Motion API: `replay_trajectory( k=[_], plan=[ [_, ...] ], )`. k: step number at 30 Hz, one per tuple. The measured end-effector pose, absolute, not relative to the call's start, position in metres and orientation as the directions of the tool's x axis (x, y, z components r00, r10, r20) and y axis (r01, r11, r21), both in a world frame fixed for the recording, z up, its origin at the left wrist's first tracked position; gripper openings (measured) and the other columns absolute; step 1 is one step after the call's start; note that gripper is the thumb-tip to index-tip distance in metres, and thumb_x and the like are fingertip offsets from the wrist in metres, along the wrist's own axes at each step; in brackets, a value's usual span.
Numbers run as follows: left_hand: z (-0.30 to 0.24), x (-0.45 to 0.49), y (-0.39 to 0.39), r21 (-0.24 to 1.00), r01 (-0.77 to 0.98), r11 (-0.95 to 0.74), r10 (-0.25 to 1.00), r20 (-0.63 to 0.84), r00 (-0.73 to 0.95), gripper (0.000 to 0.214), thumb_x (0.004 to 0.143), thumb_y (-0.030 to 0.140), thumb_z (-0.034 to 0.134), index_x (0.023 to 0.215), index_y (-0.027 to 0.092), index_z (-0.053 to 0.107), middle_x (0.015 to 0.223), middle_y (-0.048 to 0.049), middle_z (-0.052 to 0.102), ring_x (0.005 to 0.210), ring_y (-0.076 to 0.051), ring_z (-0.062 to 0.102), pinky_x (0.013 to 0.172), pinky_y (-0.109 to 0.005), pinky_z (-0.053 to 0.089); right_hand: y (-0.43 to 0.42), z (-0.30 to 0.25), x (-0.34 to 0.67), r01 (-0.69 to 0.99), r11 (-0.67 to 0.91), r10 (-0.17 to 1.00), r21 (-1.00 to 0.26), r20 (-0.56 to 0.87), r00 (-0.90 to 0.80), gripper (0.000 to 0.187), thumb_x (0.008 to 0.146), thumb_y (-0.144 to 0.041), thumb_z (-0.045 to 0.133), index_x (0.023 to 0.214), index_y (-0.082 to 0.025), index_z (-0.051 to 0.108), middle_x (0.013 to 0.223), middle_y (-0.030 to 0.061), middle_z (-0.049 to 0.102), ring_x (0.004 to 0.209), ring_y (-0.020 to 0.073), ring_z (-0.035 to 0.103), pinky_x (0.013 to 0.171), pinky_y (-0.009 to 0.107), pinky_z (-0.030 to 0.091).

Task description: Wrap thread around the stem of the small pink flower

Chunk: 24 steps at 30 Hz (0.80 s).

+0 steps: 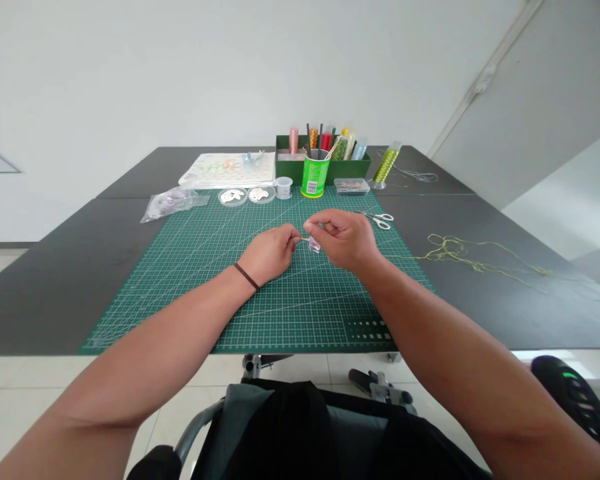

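Note:
My left hand (269, 254) and my right hand (343, 240) meet above the green cutting mat (280, 313), fingertips pinched close together. A fine yellow-green thread (304, 239) shows between them. Just under my right fingertips sits a small translucent lilac piece (314, 245), partly hidden by the fingers. The thread seems to pass behind my right hand to a loose tangle of yellow-green thread (453, 250) on the dark table at the right. White-handled scissors (380, 220) lie just beyond my right hand.
A green box (293, 170) of spools and a green pot (315, 177) of tools stand at the far edge. Nearby are a plastic bag (173, 203), two round dishes (233, 196), a paper sheet (225, 170), a small clear case (351, 186), and a thread spool (386, 163).

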<state>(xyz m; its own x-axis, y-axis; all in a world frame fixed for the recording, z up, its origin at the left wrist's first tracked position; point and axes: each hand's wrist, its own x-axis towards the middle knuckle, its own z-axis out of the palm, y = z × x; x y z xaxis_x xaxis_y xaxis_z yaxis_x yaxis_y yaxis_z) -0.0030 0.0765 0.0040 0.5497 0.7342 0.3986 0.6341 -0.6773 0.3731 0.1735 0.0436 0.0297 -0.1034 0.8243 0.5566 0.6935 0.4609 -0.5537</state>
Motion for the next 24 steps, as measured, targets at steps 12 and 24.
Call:
replay_trajectory(
  k=[12, 24],
  plan=[
    [0.006, -0.004, 0.071, 0.374, 0.538, -0.755, 0.654, 0.377, 0.655, 0.013, 0.093, 0.021, 0.046, 0.087, 0.02, 0.057, 0.076, -0.0004, 0.067, 0.072, -0.017, 0.063, 0.067, -0.029, 0.047, 0.051, 0.031, 0.181, 0.69, 0.397, 0.827, -0.605, 0.562, 0.016, 0.02, 0.083, -0.037, 0.059, 0.078, -0.021, 0.071, 0.053, -0.0037, 0.047, 0.054, 0.0107, 0.037, 0.058, 0.028, 0.031],
    [0.008, -0.004, 0.069, 0.418, 0.488, -0.766, 0.638, 0.406, 0.654, 0.015, 0.095, 0.023, 0.047, 0.084, 0.019, 0.056, 0.074, 0.0003, 0.066, 0.072, -0.015, 0.063, 0.068, -0.029, 0.047, 0.06, 0.025, 0.187, 0.66, 0.35, 0.833, -0.664, 0.544, 0.105, 0.02, 0.081, -0.038, 0.061, 0.078, -0.02, 0.07, 0.052, -0.0054, 0.038, 0.053, 0.0098, 0.031, 0.056, 0.028, 0.029]
  ],
)
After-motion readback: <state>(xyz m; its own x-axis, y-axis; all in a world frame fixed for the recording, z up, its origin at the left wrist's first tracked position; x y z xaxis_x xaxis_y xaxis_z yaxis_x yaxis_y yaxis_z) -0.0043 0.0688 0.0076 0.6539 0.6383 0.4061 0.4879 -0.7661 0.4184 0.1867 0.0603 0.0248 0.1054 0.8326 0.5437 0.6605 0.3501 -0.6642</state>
